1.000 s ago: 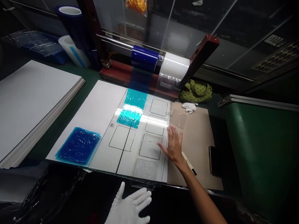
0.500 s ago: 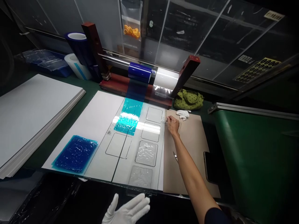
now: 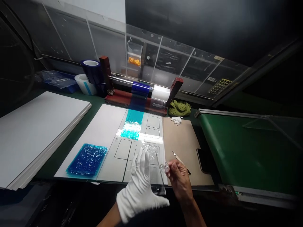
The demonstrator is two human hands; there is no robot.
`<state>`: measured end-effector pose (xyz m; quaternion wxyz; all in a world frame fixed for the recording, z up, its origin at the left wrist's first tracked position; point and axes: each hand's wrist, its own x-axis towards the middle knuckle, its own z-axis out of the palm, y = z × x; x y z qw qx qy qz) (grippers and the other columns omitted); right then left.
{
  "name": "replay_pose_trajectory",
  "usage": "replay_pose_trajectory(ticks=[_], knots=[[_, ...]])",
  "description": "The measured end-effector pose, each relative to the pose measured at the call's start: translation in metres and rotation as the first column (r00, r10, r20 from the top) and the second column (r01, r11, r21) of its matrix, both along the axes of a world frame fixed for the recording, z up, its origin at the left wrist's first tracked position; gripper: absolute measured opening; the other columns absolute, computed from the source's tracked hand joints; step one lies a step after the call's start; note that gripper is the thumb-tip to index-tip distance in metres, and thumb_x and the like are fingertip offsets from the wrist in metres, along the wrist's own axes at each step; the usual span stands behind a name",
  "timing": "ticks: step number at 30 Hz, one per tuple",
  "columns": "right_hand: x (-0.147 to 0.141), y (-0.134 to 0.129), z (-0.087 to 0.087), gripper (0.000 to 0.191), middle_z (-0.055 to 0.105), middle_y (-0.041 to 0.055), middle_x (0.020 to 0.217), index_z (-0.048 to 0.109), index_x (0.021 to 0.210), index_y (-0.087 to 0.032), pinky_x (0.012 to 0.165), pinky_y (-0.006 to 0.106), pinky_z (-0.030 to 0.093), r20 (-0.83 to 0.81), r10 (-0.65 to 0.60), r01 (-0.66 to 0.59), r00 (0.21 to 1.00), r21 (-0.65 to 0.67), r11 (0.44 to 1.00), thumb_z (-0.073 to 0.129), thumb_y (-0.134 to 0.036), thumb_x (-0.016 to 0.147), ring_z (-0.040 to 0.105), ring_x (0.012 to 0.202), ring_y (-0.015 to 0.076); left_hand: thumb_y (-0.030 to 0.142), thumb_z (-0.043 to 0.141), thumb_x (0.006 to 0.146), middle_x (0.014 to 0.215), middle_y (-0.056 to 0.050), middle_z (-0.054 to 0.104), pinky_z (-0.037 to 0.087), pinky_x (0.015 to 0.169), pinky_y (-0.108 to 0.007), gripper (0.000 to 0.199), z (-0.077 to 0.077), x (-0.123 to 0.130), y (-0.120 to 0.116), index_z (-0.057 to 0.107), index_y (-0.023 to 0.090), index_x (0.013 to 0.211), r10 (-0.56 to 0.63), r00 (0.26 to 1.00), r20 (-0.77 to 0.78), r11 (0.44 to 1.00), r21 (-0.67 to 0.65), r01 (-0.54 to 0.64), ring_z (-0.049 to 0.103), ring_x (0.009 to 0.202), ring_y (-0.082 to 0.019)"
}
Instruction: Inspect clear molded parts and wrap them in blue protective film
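Note:
My right hand (image 3: 180, 176), bare, pinches a small clear suction cup (image 3: 165, 167) near the front of the table. A thin transparent panel (image 3: 159, 184) appears to stand tilted against the cup; its outline is hard to make out. My left hand (image 3: 140, 181), in a white glove, is open beside the panel with fingers stretched upward and thumb spread right. Whether the left fingers touch the panel, I cannot tell. Behind the hands lies a glass sheet (image 3: 111, 167) marked with black rounded rectangles. Clear wrinkled film pieces (image 3: 152, 154) lie on it, partly hidden by my glove.
A stack of blue film (image 3: 87, 160) lies left, near a white sheet stack (image 3: 42, 132). Blue (image 3: 140, 89) and clear (image 3: 161, 94) film rolls hang on a rack behind. Right are a scalpel (image 3: 181, 162) on brown board (image 3: 172, 135), a phone (image 3: 205, 160) and a green surface (image 3: 246, 151).
My right hand has come from the far edge of the brown board toward me, bringing the clear cup and panel. My left hand has risen beside them. The view has tilted up.

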<state>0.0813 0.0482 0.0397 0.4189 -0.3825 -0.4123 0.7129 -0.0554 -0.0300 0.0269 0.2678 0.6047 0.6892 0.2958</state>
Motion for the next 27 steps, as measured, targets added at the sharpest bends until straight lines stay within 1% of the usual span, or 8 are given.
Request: replay_pose_trajectory(ticks=[3,7,9,13,17,22,25,27], knots=[[-0.003,-0.022,0.004,0.026,0.061,0.0013,0.066,0.067,0.076,-0.021,0.059,0.022,0.043,-0.047,-0.008,0.006,0.999,-0.055,0.998,0.062,-0.046,0.080,0.054,0.061,0.0104,0.044,0.073,0.056,0.150,-0.023,0.007,0.027,0.105,-0.059,0.132,0.003,-0.015,-0.017,-0.022,0.013,0.141,-0.025,0.993,-0.117,0.979,0.197,0.048,0.007,0.137,-0.042],[0.004,-0.027,0.007,0.036,0.061,0.0045,0.087,0.069,0.094,-0.021,0.068,0.025,0.040,0.279,-0.207,0.136,0.938,0.256,0.957,0.051,-0.051,0.086,0.052,0.078,0.0141,0.034,0.067,0.061,0.140,-0.020,0.029,0.038,0.099,-0.048,0.118,0.008,-0.040,-0.038,-0.014,0.015,0.144,-0.066,0.970,-0.232,0.936,0.323,0.141,0.035,0.126,-0.033],[0.002,-0.031,0.009,0.042,0.055,0.0018,0.073,0.067,0.099,-0.019,0.060,0.025,0.036,0.395,-0.168,0.026,0.903,0.340,0.940,0.043,-0.052,0.090,0.046,0.066,0.0124,0.037,0.067,0.061,0.136,-0.018,0.035,0.039,0.095,-0.049,0.115,0.013,-0.050,-0.044,-0.010,0.020,0.145,-0.062,0.949,-0.310,0.924,0.340,0.172,0.041,0.119,-0.033],[-0.021,-0.045,0.011,0.047,0.039,-0.0041,0.053,0.066,0.094,-0.015,0.053,0.024,0.030,0.500,0.137,-0.315,0.855,0.291,0.904,0.036,-0.052,0.092,0.038,0.051,0.0101,0.045,0.070,0.055,0.130,-0.018,0.038,0.040,0.086,-0.049,0.104,0.025,-0.062,-0.052,0.018,0.030,0.144,-0.062,0.876,-0.478,0.950,0.241,0.199,0.047,0.108,-0.036],[-0.044,-0.053,0.011,0.040,0.036,-0.0050,0.053,0.064,0.084,-0.014,0.048,0.022,0.025,0.580,0.146,-0.392,0.802,0.325,0.861,0.041,-0.046,0.091,0.032,0.048,0.0085,0.051,0.071,0.051,0.127,-0.018,0.041,0.038,0.083,-0.048,0.095,0.035,-0.071,-0.059,0.037,0.030,0.137,-0.032,0.805,-0.593,0.978,0.146,0.147,0.050,0.099,-0.036],[-0.059,-0.064,0.016,0.031,0.048,-0.0016,0.057,0.059,0.076,-0.016,0.053,0.023,0.026,0.792,-0.110,-0.528,0.601,0.496,0.689,0.037,-0.030,0.094,0.040,0.050,0.0093,0.055,0.070,0.049,0.106,-0.018,0.053,0.039,0.070,-0.047,0.091,0.051,-0.068,-0.060,0.046,0.026,0.131,-0.087,0.720,-0.689,0.993,-0.005,0.115,0.053,0.082,-0.035],[-0.067,-0.073,0.017,0.030,0.050,0.0003,0.057,0.055,0.074,-0.017,0.053,0.026,0.022,0.847,-0.307,-0.620,0.435,0.529,0.579,0.034,-0.024,0.094,0.040,0.048,0.0106,0.047,0.071,0.048,0.088,-0.018,0.055,0.039,0.066,-0.050,0.080,0.063,-0.056,-0.054,0.057,0.015,0.120,-0.142,0.634,-0.760,0.990,-0.113,0.086,0.054,0.073,-0.036],[-0.069,-0.078,0.017,0.030,0.050,0.0011,0.055,0.054,0.073,-0.017,0.053,0.028,0.020,0.837,-0.374,-0.632,0.399,0.546,0.550,0.034,-0.024,0.094,0.038,0.047,0.0112,0.040,0.073,0.046,0.082,-0.019,0.055,0.038,0.069,-0.053,0.074,0.072,-0.048,-0.050,0.062,0.005,0.110,-0.159,0.601,-0.783,0.987,-0.135,0.085,0.054,0.074,-0.038]])
